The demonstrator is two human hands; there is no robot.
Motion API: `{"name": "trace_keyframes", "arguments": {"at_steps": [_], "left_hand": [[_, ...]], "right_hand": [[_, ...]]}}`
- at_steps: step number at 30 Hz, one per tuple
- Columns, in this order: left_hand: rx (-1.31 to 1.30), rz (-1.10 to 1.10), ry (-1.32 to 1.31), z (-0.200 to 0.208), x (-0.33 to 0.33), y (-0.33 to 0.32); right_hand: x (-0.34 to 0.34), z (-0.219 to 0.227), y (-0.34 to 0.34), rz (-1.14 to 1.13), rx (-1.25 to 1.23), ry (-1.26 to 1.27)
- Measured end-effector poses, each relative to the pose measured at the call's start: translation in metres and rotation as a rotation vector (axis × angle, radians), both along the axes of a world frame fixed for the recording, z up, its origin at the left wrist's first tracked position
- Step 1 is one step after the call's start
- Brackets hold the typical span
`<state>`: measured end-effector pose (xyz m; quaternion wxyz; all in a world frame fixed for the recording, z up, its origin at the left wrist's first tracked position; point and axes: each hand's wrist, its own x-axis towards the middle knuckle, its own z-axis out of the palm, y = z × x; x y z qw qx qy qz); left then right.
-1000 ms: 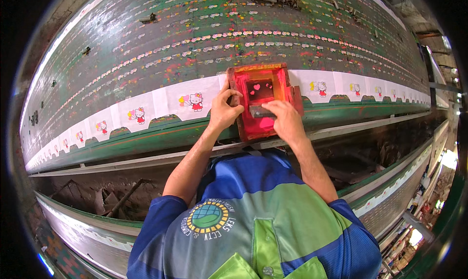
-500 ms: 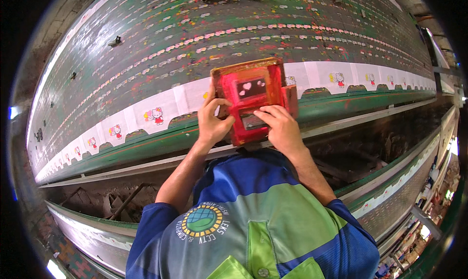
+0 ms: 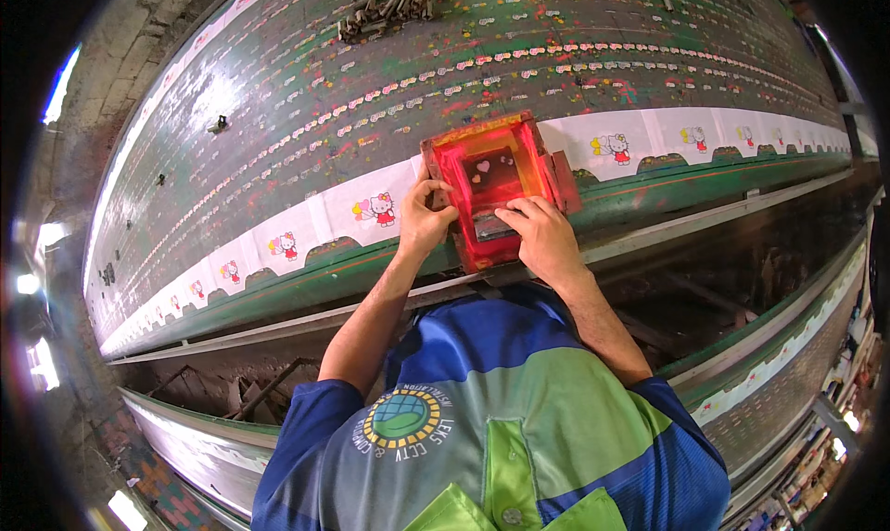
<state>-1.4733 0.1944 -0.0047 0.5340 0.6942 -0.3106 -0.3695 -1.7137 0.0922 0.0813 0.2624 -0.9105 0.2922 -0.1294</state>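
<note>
A small red-stained wooden screen-printing frame (image 3: pixel 477 130) sits over the white printed strip along the table's near edge. Heart shapes show in the dark window of its mesh (image 3: pixel 491 179). My left hand (image 3: pixel 426 220) is closed on the frame's left side, thumb and fingers bent around its edge. The fingers of my right hand (image 3: pixel 544 237) are closed on a short grey squeegee (image 3: pixel 491 227) inside the near part of the frame. Wet red ink coats the frame's inner walls. A block (image 3: pixel 565 180) juts from the frame's right side.
The white strip (image 3: pixel 320 220) with repeated cartoon cat figures runs left and right along the long, ink-spotted table (image 3: pixel 306 86). A heap of short metal pieces (image 3: pixel 385 16) lies at the back. A metal rail (image 3: pixel 667 214) and a dark trough lie between table and body.
The frame has shifted right along the strip with both hands on it, and a cat figure to its left now shows fully. My view has turned slightly too.
</note>
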Motion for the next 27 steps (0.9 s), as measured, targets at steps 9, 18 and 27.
{"name": "trace_keyframes", "arguments": {"at_steps": [9, 18, 27], "left_hand": [[0.019, -0.017, -0.212, 0.015, -0.004, -0.008], [0.009, -0.039, -0.117, 0.01, -0.002, -0.007], [0.021, -0.039, -0.143, 0.02, -0.005, -0.008]], "right_hand": [[0.023, -0.001, -0.056, 0.117, 0.172, 0.069], [0.094, -0.004, -0.103, 0.037, 0.111, 0.107], [0.019, 0.015, -0.015, -0.01, 0.146, 0.116]]}}
